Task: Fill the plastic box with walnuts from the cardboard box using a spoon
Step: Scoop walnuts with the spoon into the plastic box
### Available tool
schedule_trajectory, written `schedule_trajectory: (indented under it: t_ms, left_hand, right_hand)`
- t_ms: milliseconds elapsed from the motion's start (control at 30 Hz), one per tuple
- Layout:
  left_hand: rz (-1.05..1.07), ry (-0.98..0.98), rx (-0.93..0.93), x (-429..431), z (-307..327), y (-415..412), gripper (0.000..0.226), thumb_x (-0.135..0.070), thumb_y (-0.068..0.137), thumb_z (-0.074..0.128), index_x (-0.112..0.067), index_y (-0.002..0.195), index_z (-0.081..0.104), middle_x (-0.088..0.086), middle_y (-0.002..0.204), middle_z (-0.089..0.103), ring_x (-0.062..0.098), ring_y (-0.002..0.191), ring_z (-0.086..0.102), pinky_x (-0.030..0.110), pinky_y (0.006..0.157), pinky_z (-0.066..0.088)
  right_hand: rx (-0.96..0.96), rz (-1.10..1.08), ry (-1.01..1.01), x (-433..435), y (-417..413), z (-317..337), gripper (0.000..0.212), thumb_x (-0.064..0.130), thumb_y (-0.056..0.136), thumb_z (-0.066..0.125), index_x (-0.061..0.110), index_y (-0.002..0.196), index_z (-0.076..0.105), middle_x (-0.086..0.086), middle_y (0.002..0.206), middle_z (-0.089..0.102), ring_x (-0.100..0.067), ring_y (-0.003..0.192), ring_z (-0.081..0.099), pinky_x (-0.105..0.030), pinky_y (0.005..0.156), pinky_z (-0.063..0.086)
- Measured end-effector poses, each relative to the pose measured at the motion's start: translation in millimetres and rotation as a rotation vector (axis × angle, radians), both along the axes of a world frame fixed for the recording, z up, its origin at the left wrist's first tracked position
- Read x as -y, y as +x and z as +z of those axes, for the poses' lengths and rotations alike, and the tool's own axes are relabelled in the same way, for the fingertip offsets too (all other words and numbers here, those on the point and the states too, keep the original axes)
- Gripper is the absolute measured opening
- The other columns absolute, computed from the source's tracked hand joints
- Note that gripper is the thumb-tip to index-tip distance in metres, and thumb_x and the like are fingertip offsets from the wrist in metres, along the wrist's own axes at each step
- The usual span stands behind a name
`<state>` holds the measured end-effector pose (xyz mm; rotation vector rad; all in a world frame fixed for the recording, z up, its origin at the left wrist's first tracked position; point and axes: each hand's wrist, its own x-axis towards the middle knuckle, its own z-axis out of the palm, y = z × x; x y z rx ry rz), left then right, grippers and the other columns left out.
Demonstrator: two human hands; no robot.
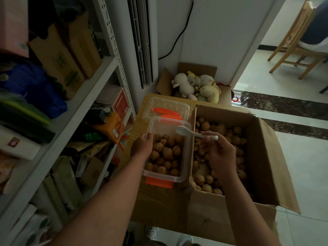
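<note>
Nearest, left hand: lower centre of frame; fingers curled over the left rim of the plastic box, gripping it.
Right hand: right of centre, above the cardboard box; fingers pinch the handle of the spoon.
Plastic box: centre; clear with orange clips, touching the cardboard box's left wall; walnuts cover its floor.
Spoon: white, bowl empty, held over the plastic box's far right corner.
Cardboard box: right of centre; flaps open, more walnuts inside.
Lid: clear, orange-clipped, just behind the plastic box.
Plush toys: upper centre, in another carton.
Shelving: left side, packed with cartons.
</note>
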<state>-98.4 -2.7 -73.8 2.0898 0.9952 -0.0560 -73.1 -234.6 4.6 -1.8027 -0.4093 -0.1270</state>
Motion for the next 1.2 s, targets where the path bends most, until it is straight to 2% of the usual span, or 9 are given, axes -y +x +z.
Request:
schedule_trajectory:
  t_ms: [67,133,300,433,567,767,900,1000,1200]
  left_hand:
    - [0.0,0.006,-0.01,0,0,0,0.052,-0.049,0.099,0.027,-0.014,0.125,0.055,0.011,0.123,0.059,0.028,0.109,0.055,0.032,0.08,0.038]
    - [-0.001,0.002,-0.012,0,0,1,0.053,-0.049,0.099,0.027,-0.014,0.127,0.054,0.01,0.126,0.058,0.029,0.112,0.054,0.033,0.081,0.038]
    - [0.003,-0.013,-0.008,-1,-1,1,0.054,-0.05,0.098,0.027,-0.014,0.13,0.053,0.01,0.129,0.057,0.03,0.115,0.053,0.036,0.089,0.041]
    - [-0.001,-0.007,-0.009,-1,-1,1,0.054,-0.05,0.099,0.027,-0.014,0.129,0.054,0.012,0.128,0.057,0.03,0.114,0.054,0.038,0.091,0.042]
    - [-0.009,-0.001,-0.006,0,0,1,0.054,-0.048,0.099,0.027,-0.013,0.129,0.053,0.012,0.127,0.057,0.03,0.114,0.054,0.035,0.087,0.04]
    - [-0.02,0.005,-0.004,0,0,0,0.054,-0.048,0.1,0.026,-0.013,0.13,0.053,0.012,0.127,0.057,0.03,0.113,0.054,0.035,0.085,0.039]
    - [-0.017,-0.001,-0.007,0,0,0,0.054,-0.049,0.1,0.026,-0.014,0.13,0.053,0.011,0.127,0.057,0.029,0.114,0.054,0.034,0.084,0.038]
    - [-0.016,-0.004,-0.003,0,0,-1,0.053,-0.049,0.099,0.027,-0.014,0.126,0.056,0.011,0.123,0.059,0.028,0.109,0.055,0.034,0.082,0.039]
    - [-0.011,-0.002,-0.006,1,2,-1,0.053,-0.049,0.099,0.026,-0.013,0.129,0.054,0.011,0.125,0.058,0.029,0.112,0.054,0.035,0.085,0.04]
  right_hand:
    - [0.091,-0.046,0.003,7,5,-3,0.014,0.011,0.093,0.054,0.013,0.101,0.065,-0.004,0.088,0.068,-0.005,0.076,0.066,-0.018,0.065,0.053]
    - [0.133,-0.108,0.049,18,12,-5,0.019,0.016,0.093,0.051,0.006,0.102,0.064,-0.008,0.092,0.068,-0.014,0.079,0.067,-0.025,0.069,0.055]
    - [0.145,-0.249,-0.084,50,24,-11,0.013,0.013,0.095,0.05,0.011,0.098,0.063,-0.007,0.086,0.064,-0.019,0.074,0.062,-0.031,0.062,0.051]
    - [-0.019,-0.16,-0.375,70,22,-29,0.013,0.0,0.089,0.056,0.01,0.089,0.064,-0.006,0.082,0.063,-0.016,0.07,0.058,-0.022,0.058,0.039]
    - [-0.064,-0.125,-0.446,74,17,-38,0.012,-0.005,0.087,0.056,0.005,0.087,0.063,-0.008,0.084,0.062,-0.01,0.07,0.056,-0.014,0.057,0.036]
    - [-0.021,-0.123,-0.533,72,24,-35,0.011,-0.004,0.087,0.058,0.004,0.088,0.066,-0.009,0.088,0.063,-0.02,0.078,0.06,-0.019,0.061,0.044]
    - [-0.043,-0.048,-0.656,61,17,-42,0.013,0.002,0.088,0.057,0.001,0.096,0.067,-0.009,0.094,0.064,-0.021,0.083,0.062,-0.032,0.066,0.053]
    - [-0.069,-0.161,-0.609,58,7,-49,0.008,0.002,0.088,0.058,0.007,0.086,0.063,-0.007,0.079,0.062,-0.019,0.068,0.059,-0.022,0.054,0.041]
    - [-0.304,-0.375,-0.41,66,9,-47,0.015,0.004,0.092,0.05,0.006,0.098,0.063,-0.002,0.072,0.056,-0.017,0.056,0.051,-0.023,0.048,0.035]
